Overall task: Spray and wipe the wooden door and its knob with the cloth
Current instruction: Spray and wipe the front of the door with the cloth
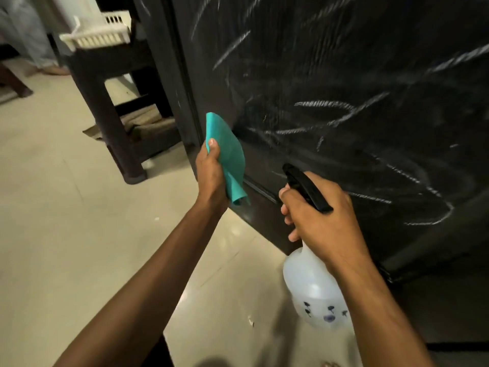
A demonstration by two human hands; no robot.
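A dark wooden door [344, 88] fills the right and upper part of the view, and its face is covered with pale, chalky streaks; its knob is not seen. A teal cloth [227, 154] is pinched in the grip of the left hand [211, 176], thumb on top, and is held up just beside the door's left edge, its lower end hanging folded below the palm. A translucent spray bottle [312, 287] with a black trigger head [307, 186] is held by the neck in the grip of the right hand [322, 221], fingers curled round the trigger, the nozzle pointed at the lower door panel; small dark marks are seen on the bottle's body. A dark counter [111, 75] stands to the left on the pale tiled floor [66, 207], and a white plastic basket [100, 33] is carried on it.
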